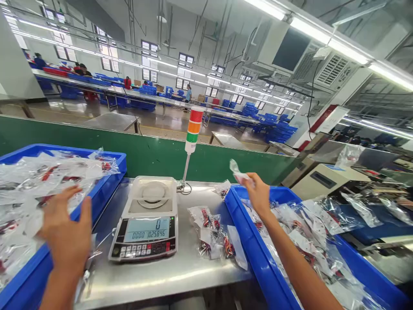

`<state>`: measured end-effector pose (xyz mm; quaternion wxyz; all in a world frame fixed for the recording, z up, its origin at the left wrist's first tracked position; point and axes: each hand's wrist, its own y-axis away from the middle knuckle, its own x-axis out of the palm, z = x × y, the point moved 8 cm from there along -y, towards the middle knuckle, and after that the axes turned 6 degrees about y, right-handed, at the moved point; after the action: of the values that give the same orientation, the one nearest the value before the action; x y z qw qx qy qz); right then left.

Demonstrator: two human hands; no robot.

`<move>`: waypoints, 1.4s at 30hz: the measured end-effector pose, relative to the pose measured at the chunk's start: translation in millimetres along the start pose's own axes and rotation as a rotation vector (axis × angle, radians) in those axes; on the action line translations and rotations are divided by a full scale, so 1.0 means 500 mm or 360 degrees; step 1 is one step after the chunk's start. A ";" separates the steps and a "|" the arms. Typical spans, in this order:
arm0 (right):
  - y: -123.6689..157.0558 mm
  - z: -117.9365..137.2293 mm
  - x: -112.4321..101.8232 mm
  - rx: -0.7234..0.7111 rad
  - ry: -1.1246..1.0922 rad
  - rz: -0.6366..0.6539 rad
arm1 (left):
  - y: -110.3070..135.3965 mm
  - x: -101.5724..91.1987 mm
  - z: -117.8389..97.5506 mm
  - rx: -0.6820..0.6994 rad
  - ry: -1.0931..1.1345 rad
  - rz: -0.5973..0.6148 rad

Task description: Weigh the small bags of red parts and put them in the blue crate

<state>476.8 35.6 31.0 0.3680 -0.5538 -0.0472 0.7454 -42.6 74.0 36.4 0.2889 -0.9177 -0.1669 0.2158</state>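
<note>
My right hand (258, 194) is closed on a small clear plastic bag (238, 171) with a white label, lifted over the far end of the right blue bin (239, 215). That bin holds many similar bags with red and dark wire-like parts. My left hand (66, 228), a little blurred, has its fingers spread at the edge of the left blue bin (120, 165), over a heap of the same bags. Between the hands sits a digital scale (145, 221), its pan bare and its top display at 0.
Several filled bags (209, 232) lie on the steel table (161, 280) beside the scale. Behind it stands a red, orange and green signal light (194, 129). A green partition (155, 155) borders the back. At right are a beige machine (325, 181) and a conveyor with bags (364, 211).
</note>
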 end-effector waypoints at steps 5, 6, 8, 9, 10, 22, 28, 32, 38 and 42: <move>0.077 0.432 0.092 -0.1112 -0.0327 0.0262 | 0.090 0.073 0.012 0.0083 -0.0116 -0.0063; 0.099 0.486 0.119 -0.1226 -0.0276 0.0374 | 0.100 0.082 0.015 0.0090 -0.0105 -0.0023; 0.139 0.548 0.158 -0.1382 -0.0223 0.0581 | 0.109 0.085 0.022 0.0087 -0.0095 0.0023; 0.151 0.555 0.166 -0.1415 -0.0225 0.0647 | 0.109 0.080 0.024 0.0089 -0.0094 0.0031; 0.156 0.548 0.166 -0.1416 -0.0242 0.0676 | 0.106 0.073 0.026 0.0091 -0.0095 0.0031; 0.102 -0.153 0.129 -0.0101 0.0474 0.0610 | 0.082 0.065 0.046 0.0023 -0.0064 0.0052; 0.166 -0.274 0.157 -0.0021 0.0431 0.0739 | 0.081 0.084 0.040 -0.0009 -0.0048 0.0067; 0.168 -0.323 0.157 0.0085 0.0588 0.0687 | 0.076 0.091 0.031 0.0005 -0.0081 0.0072; 0.165 -0.359 0.136 0.0203 0.0516 0.0553 | 0.060 0.100 0.023 0.0053 -0.0106 0.0091; 0.144 -0.376 0.065 0.0284 0.0168 0.0301 | 0.034 0.112 0.009 0.0188 -0.0132 0.0107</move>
<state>599.0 -60.3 -100.9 0.3457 -0.5594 0.0912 0.7478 6.2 87.0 6.1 0.3280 -0.8944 -0.1347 0.2727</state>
